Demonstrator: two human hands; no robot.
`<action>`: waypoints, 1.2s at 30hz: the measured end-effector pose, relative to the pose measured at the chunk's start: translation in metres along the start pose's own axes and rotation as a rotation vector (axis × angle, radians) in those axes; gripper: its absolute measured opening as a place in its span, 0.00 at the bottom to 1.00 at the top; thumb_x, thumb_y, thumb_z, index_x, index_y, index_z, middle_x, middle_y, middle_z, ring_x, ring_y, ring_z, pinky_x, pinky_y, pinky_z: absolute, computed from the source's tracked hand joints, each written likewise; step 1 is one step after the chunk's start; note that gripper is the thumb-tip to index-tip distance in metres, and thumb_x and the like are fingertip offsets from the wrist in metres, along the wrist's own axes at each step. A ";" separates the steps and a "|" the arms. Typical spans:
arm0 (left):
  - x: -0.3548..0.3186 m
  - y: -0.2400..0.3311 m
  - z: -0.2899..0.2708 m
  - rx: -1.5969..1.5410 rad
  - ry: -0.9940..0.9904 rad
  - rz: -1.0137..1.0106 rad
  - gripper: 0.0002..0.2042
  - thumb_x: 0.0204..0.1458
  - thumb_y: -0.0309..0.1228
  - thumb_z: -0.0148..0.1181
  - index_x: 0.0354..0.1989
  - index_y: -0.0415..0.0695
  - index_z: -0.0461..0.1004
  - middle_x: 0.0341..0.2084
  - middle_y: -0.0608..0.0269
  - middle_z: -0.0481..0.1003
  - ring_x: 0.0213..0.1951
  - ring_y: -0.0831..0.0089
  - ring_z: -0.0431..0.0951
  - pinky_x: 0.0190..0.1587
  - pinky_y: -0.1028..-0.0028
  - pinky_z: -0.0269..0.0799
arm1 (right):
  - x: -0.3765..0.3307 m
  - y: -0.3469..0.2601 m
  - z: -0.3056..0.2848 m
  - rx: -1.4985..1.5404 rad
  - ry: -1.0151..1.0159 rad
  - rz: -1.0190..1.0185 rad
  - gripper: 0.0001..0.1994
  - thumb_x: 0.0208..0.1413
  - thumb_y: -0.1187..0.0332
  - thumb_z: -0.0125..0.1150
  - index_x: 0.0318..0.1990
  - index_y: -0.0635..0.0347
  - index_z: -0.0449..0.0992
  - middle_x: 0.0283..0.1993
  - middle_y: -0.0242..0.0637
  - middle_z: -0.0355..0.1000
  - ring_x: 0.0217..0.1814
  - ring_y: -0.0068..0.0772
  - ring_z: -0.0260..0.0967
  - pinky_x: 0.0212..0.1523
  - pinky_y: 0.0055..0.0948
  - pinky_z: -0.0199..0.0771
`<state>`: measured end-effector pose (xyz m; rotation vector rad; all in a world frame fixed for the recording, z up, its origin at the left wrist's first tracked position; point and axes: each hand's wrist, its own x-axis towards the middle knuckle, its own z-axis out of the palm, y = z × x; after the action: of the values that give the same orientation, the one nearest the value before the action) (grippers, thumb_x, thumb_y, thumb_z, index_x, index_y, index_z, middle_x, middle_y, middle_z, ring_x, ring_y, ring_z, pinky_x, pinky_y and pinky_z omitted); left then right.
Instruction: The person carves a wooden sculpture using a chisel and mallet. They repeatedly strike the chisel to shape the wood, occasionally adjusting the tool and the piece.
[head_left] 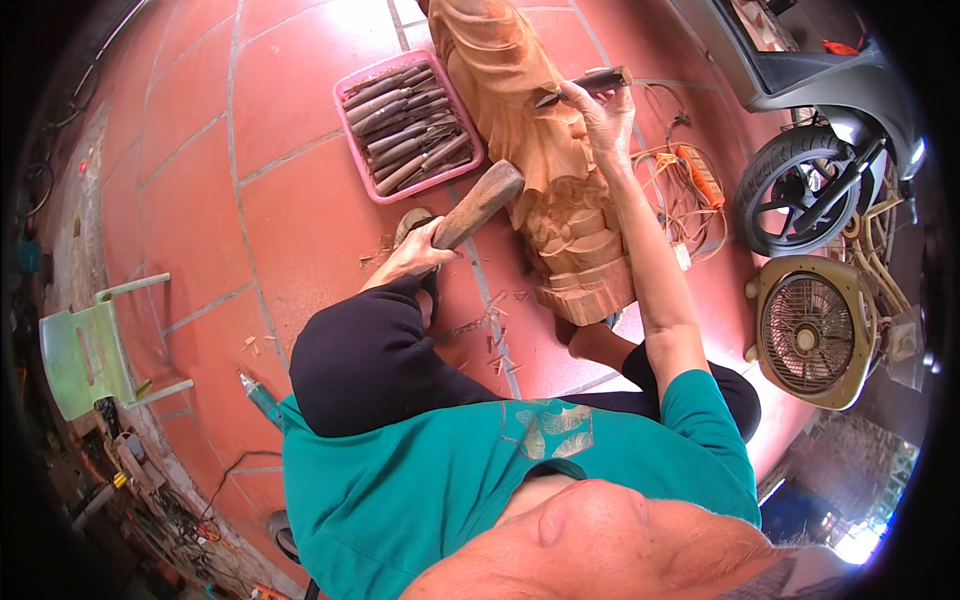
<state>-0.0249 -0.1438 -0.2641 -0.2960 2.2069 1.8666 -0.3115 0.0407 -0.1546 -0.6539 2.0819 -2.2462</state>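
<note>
Left hand (pixel 418 255) grips mallet (pixel 478 205); right hand (pixel 600 110) grips chisel (pixel 580 85); pink tray (pixel 350 135) holds chisels.

Floor of large red tiles (pixel 200 130) with pale grout lines, strewn with wood chips (pixel 480 330); a green plastic chair (pixel 85 355) lies tipped at left; a beige box fan (pixel 815 330) stands at right beside a parked scooter (pixel 820 150); daylight falls evenly.
</note>
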 end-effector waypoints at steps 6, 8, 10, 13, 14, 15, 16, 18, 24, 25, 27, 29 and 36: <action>-0.006 0.023 -0.002 0.160 0.004 -0.117 0.25 0.46 0.36 0.68 0.50 0.36 0.70 0.32 0.61 0.73 0.34 0.71 0.73 0.40 0.68 0.70 | -0.005 -0.001 0.005 -0.187 0.071 0.018 0.20 0.47 0.70 0.80 0.43 0.60 0.73 0.33 0.33 0.77 0.33 0.22 0.75 0.33 0.23 0.78; -0.009 0.021 0.001 0.075 0.051 -0.071 0.25 0.46 0.36 0.68 0.50 0.36 0.70 0.32 0.61 0.73 0.34 0.71 0.73 0.40 0.67 0.70 | -0.009 -0.008 0.010 -0.212 0.082 0.047 0.18 0.47 0.69 0.81 0.40 0.59 0.75 0.32 0.32 0.78 0.33 0.21 0.74 0.35 0.23 0.76; -0.008 0.017 0.002 0.059 0.049 -0.047 0.24 0.46 0.36 0.68 0.50 0.36 0.70 0.32 0.61 0.73 0.34 0.71 0.73 0.40 0.67 0.70 | -0.015 -0.014 0.015 -0.134 0.088 0.033 0.16 0.46 0.69 0.81 0.36 0.59 0.76 0.32 0.31 0.79 0.35 0.20 0.74 0.40 0.25 0.77; -0.005 0.010 0.001 0.057 0.033 -0.030 0.24 0.46 0.36 0.68 0.49 0.36 0.70 0.32 0.61 0.73 0.34 0.71 0.73 0.40 0.67 0.70 | -0.012 -0.006 0.016 -0.134 0.094 0.002 0.17 0.46 0.69 0.82 0.37 0.59 0.76 0.33 0.32 0.79 0.35 0.20 0.74 0.40 0.26 0.77; -0.004 0.007 0.000 0.059 0.032 -0.024 0.24 0.46 0.36 0.68 0.49 0.36 0.70 0.32 0.61 0.73 0.34 0.71 0.73 0.39 0.67 0.70 | -0.011 -0.002 0.017 -0.092 0.093 0.002 0.17 0.46 0.69 0.81 0.37 0.59 0.76 0.33 0.32 0.79 0.35 0.20 0.74 0.40 0.26 0.77; -0.004 0.005 -0.001 0.057 0.030 -0.016 0.24 0.46 0.36 0.68 0.49 0.36 0.70 0.32 0.61 0.73 0.34 0.71 0.73 0.39 0.67 0.70 | -0.009 0.002 0.020 -0.050 0.089 0.002 0.16 0.46 0.69 0.81 0.37 0.59 0.76 0.34 0.32 0.79 0.35 0.20 0.74 0.40 0.26 0.77; -0.003 0.003 -0.001 0.059 0.030 -0.012 0.24 0.46 0.35 0.68 0.49 0.36 0.70 0.32 0.61 0.73 0.33 0.71 0.73 0.39 0.67 0.70 | -0.008 0.005 0.021 -0.009 0.084 0.002 0.16 0.46 0.69 0.81 0.37 0.59 0.76 0.34 0.32 0.79 0.35 0.21 0.73 0.40 0.26 0.77; -0.003 0.006 -0.001 0.056 0.024 -0.016 0.24 0.46 0.35 0.68 0.49 0.36 0.70 0.32 0.60 0.73 0.33 0.71 0.73 0.39 0.67 0.70 | -0.009 0.003 0.025 -0.172 -0.057 0.107 0.15 0.48 0.70 0.79 0.39 0.59 0.77 0.35 0.33 0.79 0.35 0.21 0.73 0.40 0.27 0.77; -0.006 0.000 0.000 0.063 0.031 0.049 0.26 0.45 0.34 0.68 0.52 0.36 0.70 0.32 0.61 0.73 0.35 0.71 0.72 0.41 0.67 0.70 | -0.020 -0.008 0.038 -0.251 0.016 -0.067 0.15 0.49 0.70 0.79 0.40 0.60 0.77 0.33 0.32 0.79 0.35 0.20 0.74 0.39 0.26 0.77; -0.007 0.002 0.000 0.068 0.023 0.009 0.26 0.45 0.34 0.67 0.52 0.36 0.70 0.32 0.60 0.73 0.35 0.70 0.72 0.42 0.67 0.70 | -0.018 -0.007 0.034 -0.218 0.030 -0.097 0.15 0.48 0.70 0.79 0.40 0.60 0.78 0.33 0.32 0.80 0.34 0.20 0.74 0.40 0.27 0.77; -0.011 0.011 -0.003 0.075 0.007 -0.072 0.26 0.45 0.35 0.67 0.53 0.36 0.70 0.32 0.59 0.73 0.36 0.69 0.72 0.43 0.67 0.69 | -0.016 -0.021 0.025 -0.253 0.065 -0.082 0.15 0.49 0.70 0.79 0.40 0.61 0.77 0.31 0.31 0.80 0.34 0.19 0.75 0.39 0.25 0.77; -0.011 0.008 -0.002 0.076 -0.008 -0.064 0.26 0.45 0.35 0.67 0.53 0.36 0.70 0.33 0.57 0.73 0.37 0.68 0.72 0.44 0.66 0.69 | -0.018 -0.022 0.023 -0.310 0.062 -0.096 0.15 0.49 0.70 0.79 0.40 0.62 0.76 0.31 0.31 0.80 0.34 0.19 0.75 0.38 0.24 0.77; -0.006 0.003 -0.003 0.103 0.010 -0.013 0.25 0.45 0.35 0.67 0.50 0.36 0.69 0.31 0.56 0.72 0.36 0.67 0.72 0.43 0.65 0.68 | -0.021 -0.008 0.029 -0.148 -0.086 -0.007 0.14 0.50 0.75 0.76 0.41 0.60 0.77 0.34 0.30 0.79 0.35 0.17 0.75 0.38 0.23 0.78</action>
<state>-0.0200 -0.1464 -0.2585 -0.3005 2.2932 1.7414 -0.2816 0.0198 -0.1521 -0.7512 2.2222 -2.0424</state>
